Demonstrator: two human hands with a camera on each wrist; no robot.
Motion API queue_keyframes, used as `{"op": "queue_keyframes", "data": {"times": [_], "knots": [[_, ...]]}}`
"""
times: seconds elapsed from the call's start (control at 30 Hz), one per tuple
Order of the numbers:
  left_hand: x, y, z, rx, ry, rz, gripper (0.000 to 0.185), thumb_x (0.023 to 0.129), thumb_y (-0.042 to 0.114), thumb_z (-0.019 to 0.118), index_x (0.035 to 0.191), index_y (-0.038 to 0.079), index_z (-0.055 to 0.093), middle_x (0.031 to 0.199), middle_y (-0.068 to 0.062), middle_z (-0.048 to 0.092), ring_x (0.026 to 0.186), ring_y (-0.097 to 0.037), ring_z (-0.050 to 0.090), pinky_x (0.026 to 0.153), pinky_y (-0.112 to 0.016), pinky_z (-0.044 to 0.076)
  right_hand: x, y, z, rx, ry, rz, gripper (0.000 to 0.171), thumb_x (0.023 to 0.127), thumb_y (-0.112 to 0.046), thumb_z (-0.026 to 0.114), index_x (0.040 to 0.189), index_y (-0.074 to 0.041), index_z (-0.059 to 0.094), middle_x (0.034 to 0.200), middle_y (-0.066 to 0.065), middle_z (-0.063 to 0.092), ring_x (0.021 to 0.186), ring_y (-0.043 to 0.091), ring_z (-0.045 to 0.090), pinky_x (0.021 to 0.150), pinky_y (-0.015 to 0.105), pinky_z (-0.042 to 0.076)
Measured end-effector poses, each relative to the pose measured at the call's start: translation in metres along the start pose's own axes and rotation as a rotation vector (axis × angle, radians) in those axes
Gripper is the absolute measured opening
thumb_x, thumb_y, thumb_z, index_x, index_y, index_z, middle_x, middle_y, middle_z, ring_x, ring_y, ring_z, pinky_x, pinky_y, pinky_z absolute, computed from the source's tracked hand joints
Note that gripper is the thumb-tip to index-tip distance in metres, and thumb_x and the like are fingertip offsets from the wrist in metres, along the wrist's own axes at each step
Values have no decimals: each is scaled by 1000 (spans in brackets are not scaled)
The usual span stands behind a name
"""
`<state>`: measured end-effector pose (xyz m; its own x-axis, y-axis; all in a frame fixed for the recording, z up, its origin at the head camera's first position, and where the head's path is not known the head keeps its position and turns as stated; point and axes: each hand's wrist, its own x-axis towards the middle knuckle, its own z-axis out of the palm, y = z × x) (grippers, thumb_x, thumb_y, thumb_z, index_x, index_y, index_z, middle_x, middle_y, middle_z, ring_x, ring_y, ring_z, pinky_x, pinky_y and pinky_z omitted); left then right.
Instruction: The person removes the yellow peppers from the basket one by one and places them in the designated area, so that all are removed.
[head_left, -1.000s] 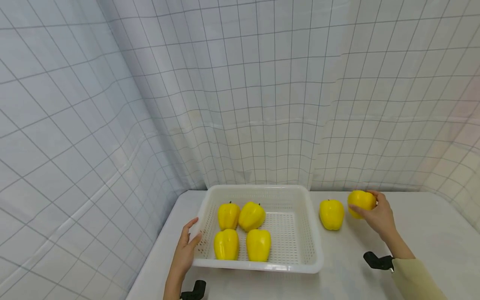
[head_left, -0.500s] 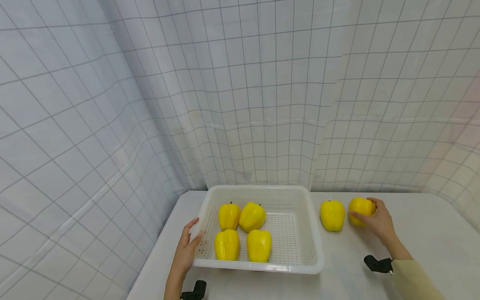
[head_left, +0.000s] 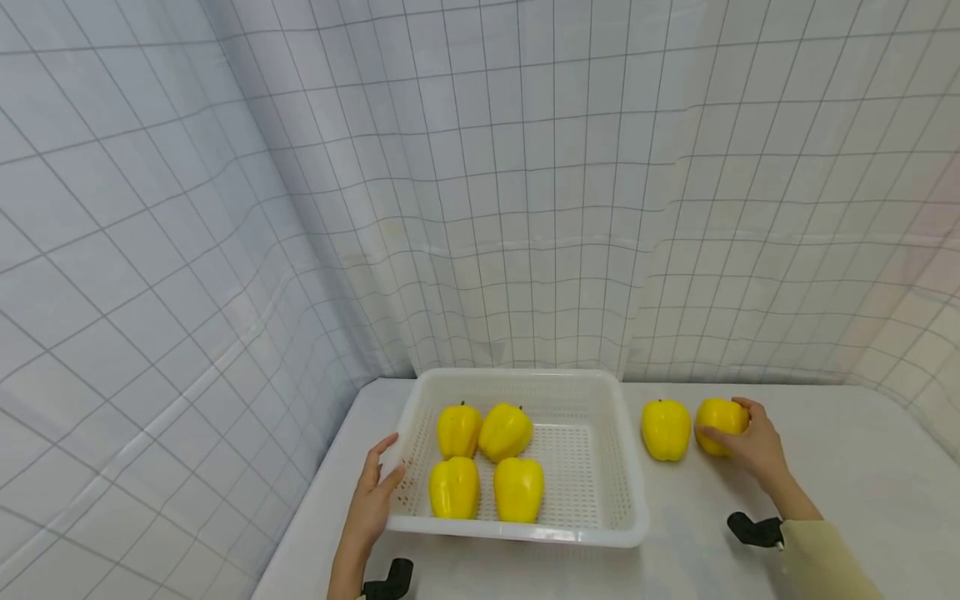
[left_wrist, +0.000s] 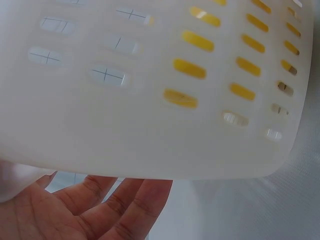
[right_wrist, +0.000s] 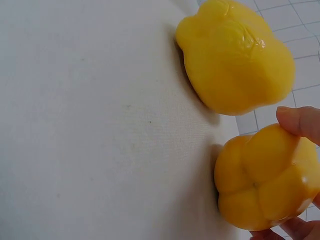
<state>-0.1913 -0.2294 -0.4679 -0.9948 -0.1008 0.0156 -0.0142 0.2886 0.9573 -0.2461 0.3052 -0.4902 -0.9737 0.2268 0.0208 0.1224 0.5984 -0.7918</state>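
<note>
A white perforated basket (head_left: 628, 467) stands on the white table and holds several yellow bell peppers (head_left: 483, 458). My left hand (head_left: 375, 496) rests against its front left corner; in the left wrist view its straight fingers (left_wrist: 107, 207) lie beside the basket wall (left_wrist: 150, 105). To the right of the basket, two more peppers stand side by side on the table. My right hand (head_left: 753, 442) grips the outer yellow pepper (head_left: 718, 414), its fingertip (right_wrist: 300, 122) curled over that pepper (right_wrist: 260, 185). The other pepper (head_left: 664, 429) (right_wrist: 235, 55) stands free just left of it.
A gridded white curtain (head_left: 525, 208) hangs close behind the table and along the left side. The right half of the basket floor (head_left: 581, 475) is bare. Black wrist mounts (head_left: 753, 528) show near both forearms.
My right hand has lowered its pepper onto the table beside the free pepper and still grips it. The left hand and the basket have not moved.
</note>
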Motion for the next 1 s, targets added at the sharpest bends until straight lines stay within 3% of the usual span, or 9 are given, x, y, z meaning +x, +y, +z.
{"op": "queue_keyframes", "data": {"times": [0.3, 0.57, 0.7, 1.0], "knots": [[0, 0, 0, 5, 3, 8, 48, 99, 15, 48, 145, 17, 34, 145, -19, 35, 121, -37, 41, 95, -54, 34, 2, 2, -1, -31, -36, -13, 94, 90, -44, 61, 142, 14, 9, 132, 41, 25, 112, 52, 35, 93, 63, 31], [-2, 0, -1, -3, -3, 26, 49, 99, 14, 47, 146, 16, 32, 147, -20, 31, 128, -42, 33, 98, -59, 28, 3, 5, -1, -70, -50, -47, 95, 90, -47, 58, 142, 15, 9, 132, 41, 25, 110, 52, 36, 92, 64, 31], [-2, 1, -1, -3, -4, 29, 49, 99, 14, 48, 146, 14, 32, 150, -20, 24, 133, -46, 22, 101, -63, 20, 3, 4, -1, -62, -51, -49, 96, 90, -47, 58, 142, 16, 7, 133, 42, 23, 112, 53, 34, 93, 64, 30], [-2, 1, -1, 3, 1, 22, 49, 99, 14, 48, 146, 15, 32, 149, -20, 27, 131, -44, 27, 100, -62, 23, 1, 6, 1, -13, -58, -9, 101, 90, -49, 58, 144, 13, -1, 141, 43, 11, 124, 55, 22, 97, 65, 23]]}}
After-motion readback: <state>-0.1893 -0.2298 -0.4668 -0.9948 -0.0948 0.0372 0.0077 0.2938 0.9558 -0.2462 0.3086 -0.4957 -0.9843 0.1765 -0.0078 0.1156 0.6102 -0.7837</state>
